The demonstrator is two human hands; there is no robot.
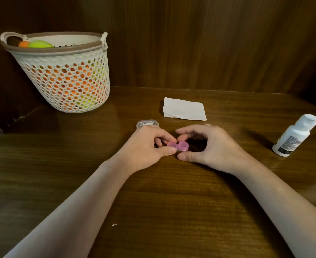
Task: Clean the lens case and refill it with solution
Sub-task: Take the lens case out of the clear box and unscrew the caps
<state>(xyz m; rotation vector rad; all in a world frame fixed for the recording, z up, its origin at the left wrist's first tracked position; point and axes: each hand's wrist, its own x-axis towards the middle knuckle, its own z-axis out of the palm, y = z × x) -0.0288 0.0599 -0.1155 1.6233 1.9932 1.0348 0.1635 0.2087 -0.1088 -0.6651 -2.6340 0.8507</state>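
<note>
No text, brand, number or sign can be read anywhere. The white bottle (294, 135) at the right of the surface (153, 202) carries a label with a grey printed patch and a dark band beneath it, but the print is too small and blurred to make out. The small clear container (147, 124) beyond the hands shows no legible marking.

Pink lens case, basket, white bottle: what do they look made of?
Pink lens case: translucent glossy plastic, light glows through. Basket: matte white moulded plastic, regular holes, brown rim. White bottle: opaque, smooth plastic with a printed label, probably.
</note>
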